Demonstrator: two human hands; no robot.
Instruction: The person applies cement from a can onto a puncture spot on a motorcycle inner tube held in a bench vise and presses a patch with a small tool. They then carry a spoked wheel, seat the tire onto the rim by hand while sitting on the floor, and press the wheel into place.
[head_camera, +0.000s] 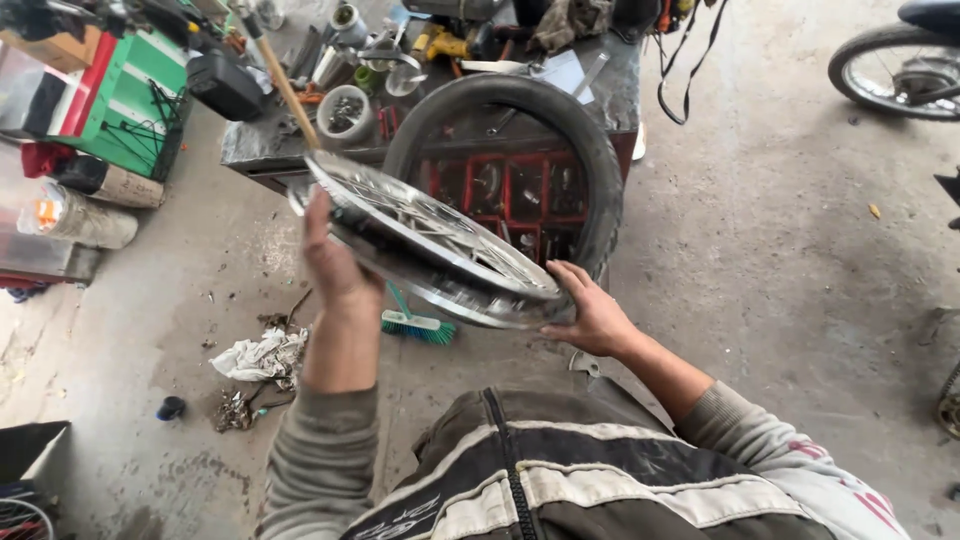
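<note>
A spoked metal wheel rim (430, 240) is held tilted in the air before the chest, the left hand (335, 265) gripping its upper left edge and the right hand (592, 315) cupped under its lower right edge, fingers (570, 275) curled on the rim. A slip seems possible, since only the edges are gripped and the metal is smooth. A black tyre (590, 150) leans just behind, against the cluttered desk (610, 80); the rim could be knocked on it. Open concrete floor (780, 250) lies to the right; rags (262, 355) and a brush (420, 326) lie below.
</note>
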